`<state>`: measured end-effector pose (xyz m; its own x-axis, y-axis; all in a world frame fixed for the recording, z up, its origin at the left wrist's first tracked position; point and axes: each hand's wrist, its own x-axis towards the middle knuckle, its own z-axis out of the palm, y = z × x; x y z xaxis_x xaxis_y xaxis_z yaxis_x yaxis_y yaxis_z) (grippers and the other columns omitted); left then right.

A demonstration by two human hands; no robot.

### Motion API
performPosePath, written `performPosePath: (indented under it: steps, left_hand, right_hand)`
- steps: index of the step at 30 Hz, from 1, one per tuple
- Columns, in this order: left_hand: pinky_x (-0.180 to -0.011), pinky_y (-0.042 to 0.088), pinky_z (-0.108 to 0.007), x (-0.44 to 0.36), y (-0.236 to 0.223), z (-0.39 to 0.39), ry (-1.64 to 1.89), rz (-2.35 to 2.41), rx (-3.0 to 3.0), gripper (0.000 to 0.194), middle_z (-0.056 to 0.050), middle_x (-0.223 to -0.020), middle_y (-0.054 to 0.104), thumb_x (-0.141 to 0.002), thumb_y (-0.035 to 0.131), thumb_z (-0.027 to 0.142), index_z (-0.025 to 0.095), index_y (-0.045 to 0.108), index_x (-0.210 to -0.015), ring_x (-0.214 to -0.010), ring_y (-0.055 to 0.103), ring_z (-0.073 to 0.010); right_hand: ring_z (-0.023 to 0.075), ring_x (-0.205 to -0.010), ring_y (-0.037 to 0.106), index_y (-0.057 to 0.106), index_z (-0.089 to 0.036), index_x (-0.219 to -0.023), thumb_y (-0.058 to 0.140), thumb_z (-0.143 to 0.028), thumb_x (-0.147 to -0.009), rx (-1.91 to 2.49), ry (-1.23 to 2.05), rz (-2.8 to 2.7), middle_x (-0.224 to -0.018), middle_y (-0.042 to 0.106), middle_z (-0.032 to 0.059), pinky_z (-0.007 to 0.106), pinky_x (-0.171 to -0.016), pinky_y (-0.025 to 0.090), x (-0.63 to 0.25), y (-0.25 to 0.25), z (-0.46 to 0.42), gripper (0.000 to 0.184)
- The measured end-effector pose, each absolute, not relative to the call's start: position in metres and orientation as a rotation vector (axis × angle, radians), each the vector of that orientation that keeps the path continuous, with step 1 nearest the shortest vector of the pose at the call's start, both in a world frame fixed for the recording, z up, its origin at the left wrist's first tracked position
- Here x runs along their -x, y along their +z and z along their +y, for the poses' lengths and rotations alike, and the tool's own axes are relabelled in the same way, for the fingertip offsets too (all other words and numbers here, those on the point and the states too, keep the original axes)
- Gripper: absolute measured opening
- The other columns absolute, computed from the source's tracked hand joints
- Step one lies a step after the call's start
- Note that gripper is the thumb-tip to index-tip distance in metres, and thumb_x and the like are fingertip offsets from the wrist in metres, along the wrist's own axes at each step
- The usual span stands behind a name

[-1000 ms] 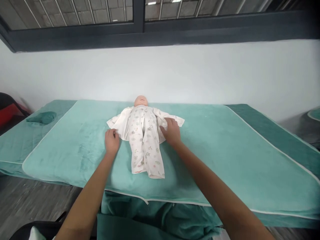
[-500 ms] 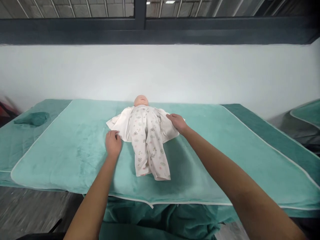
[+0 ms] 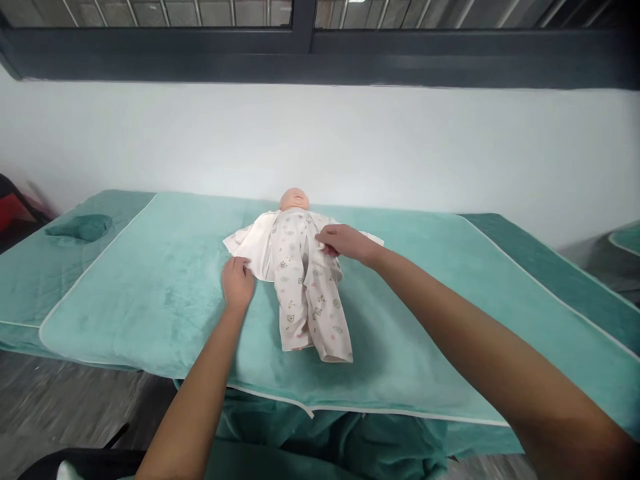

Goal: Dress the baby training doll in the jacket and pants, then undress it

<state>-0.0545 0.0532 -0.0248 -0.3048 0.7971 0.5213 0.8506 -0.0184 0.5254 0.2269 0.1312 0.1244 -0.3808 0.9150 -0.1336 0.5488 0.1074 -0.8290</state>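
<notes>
A baby doll [image 3: 295, 199] lies on its back on the bed, head toward the wall. Pale printed trousers [image 3: 290, 267] cover it from the chest down, and a white shirt [image 3: 259, 243] is spread out under it to both sides. At the shirt's left lower corner is my left hand [image 3: 237, 281], fingers curled and closed on the edge. My right hand [image 3: 345, 241] pinches the shirt's right front over the side of the trousers and hides part of that sleeve. The doll's arms are hidden.
A turquoise plush cover [image 3: 150, 287] with white piping lies over the bed. Toward the left end rests a small dark green cushion [image 3: 83, 227]. Behind the bed rises a white wall [image 3: 400, 147] below a dark window frame [image 3: 200, 57]. Green fabric [image 3: 350, 440] hangs at the front edge.
My right hand has moved left toward the doll's middle, drawing the shirt's right front inward. My left hand stays at the left corner. The view has shifted slightly.
</notes>
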Motion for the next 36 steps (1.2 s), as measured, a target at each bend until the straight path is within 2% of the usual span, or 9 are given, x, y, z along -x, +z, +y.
performPosePath:
  steps: [4,8,13,19,22,24,27,30,36]
  left_hand:
    - [-0.092,0.051,-0.046,0.054,-0.025,0.053,-1.286,-2.151,1.802,0.023,-0.010,-0.103,0.069,-0.087,0.047,0.010,0.022,0.063,-0.098,-0.102,0.062,-0.0293]
    - [-0.094,0.050,-0.046,0.052,-0.023,0.052,-1.283,-2.166,1.730,0.019,-0.012,-0.107,0.068,-0.092,0.047,0.016,0.022,0.062,-0.102,-0.104,0.062,-0.0300]
    - [-0.096,0.045,-0.056,0.047,-0.021,0.052,-1.095,-2.329,1.430,0.026,-0.020,-0.124,0.065,-0.097,0.052,0.033,0.017,0.062,-0.116,-0.118,0.058,-0.0396]
    - [-0.097,0.044,-0.059,0.052,-0.015,0.066,-1.042,-2.440,1.393,0.041,-0.023,-0.122,0.067,-0.097,0.051,0.044,0.016,0.060,-0.126,-0.121,0.056,-0.0430]
    - [-0.097,0.043,-0.059,0.059,-0.011,0.077,-1.021,-2.517,1.420,0.043,-0.024,-0.120,0.068,-0.096,0.053,0.041,0.014,0.060,-0.129,-0.121,0.058,-0.0439]
    - [-0.098,0.044,-0.058,0.063,-0.010,0.082,-1.016,-2.531,1.455,0.042,-0.021,-0.115,0.071,-0.095,0.053,0.036,0.015,0.061,-0.130,-0.117,0.061,-0.0423]
    - [-0.098,0.045,-0.053,0.064,-0.012,0.084,-1.028,-2.519,1.487,0.038,-0.018,-0.111,0.075,-0.097,0.049,0.031,0.018,0.062,-0.130,-0.109,0.067,-0.0373]
    - [-0.095,0.046,-0.047,0.063,-0.015,0.083,-1.017,-2.473,1.551,0.033,-0.016,-0.111,0.075,-0.100,0.042,0.030,0.021,0.067,-0.119,-0.105,0.069,-0.0335]
    - [-0.089,0.046,-0.044,0.062,-0.013,0.083,-0.901,-2.487,1.568,0.033,-0.014,-0.099,0.076,-0.102,0.040,0.033,0.022,0.068,-0.116,-0.095,0.070,-0.0320]
  right_hand:
    - [0.0172,-0.060,0.054,0.053,-0.022,-0.060,0.053,-0.056,-0.095,1.520,0.906,-2.194,-0.064,0.062,0.0036,0.032,-0.062,0.042,-0.222,0.124,0.122,0.048]
    - [0.0201,-0.074,0.058,0.056,-0.023,-0.081,0.053,-0.048,-0.095,1.637,0.515,-1.998,-0.085,0.068,0.0047,0.031,-0.068,0.040,-0.219,0.109,0.143,0.028]
    - [0.0249,-0.086,0.061,0.057,-0.019,-0.106,0.062,-0.045,-0.088,1.769,0.507,-1.992,-0.104,0.070,0.0106,0.033,-0.072,0.043,-0.192,0.101,0.177,0.031]
    - [0.0227,-0.087,0.062,0.060,-0.019,-0.103,0.059,-0.020,-0.081,1.605,0.646,-2.023,-0.097,0.069,0.0070,0.033,-0.077,0.046,-0.168,0.108,0.187,0.022]
    - [0.0211,-0.086,0.062,0.060,-0.019,-0.110,0.052,-0.024,-0.087,1.410,0.712,-1.873,-0.097,0.068,0.0058,0.034,-0.081,0.049,-0.175,0.101,0.176,0.026]
    - [0.0235,-0.098,0.062,0.059,-0.018,-0.116,0.050,-0.030,-0.090,1.319,0.606,-1.794,-0.108,0.067,0.0088,0.039,-0.090,0.050,-0.183,0.088,0.160,0.030]
    - [0.0316,-0.124,0.053,0.056,-0.018,-0.126,0.058,-0.042,-0.091,1.241,0.362,-1.846,-0.129,0.059,0.0156,0.049,-0.105,0.045,-0.191,0.060,0.121,0.043]
    - [0.0375,-0.134,0.044,0.051,-0.020,-0.138,0.064,-0.046,-0.090,1.270,0.117,-1.886,-0.142,0.050,0.0187,0.056,-0.111,0.038,-0.191,0.033,0.082,0.056]
    - [0.0344,-0.115,0.054,0.056,-0.020,-0.130,0.048,-0.031,-0.098,1.319,0.065,-1.878,-0.118,0.063,0.0161,0.050,-0.101,0.045,-0.196,0.028,0.072,0.035]
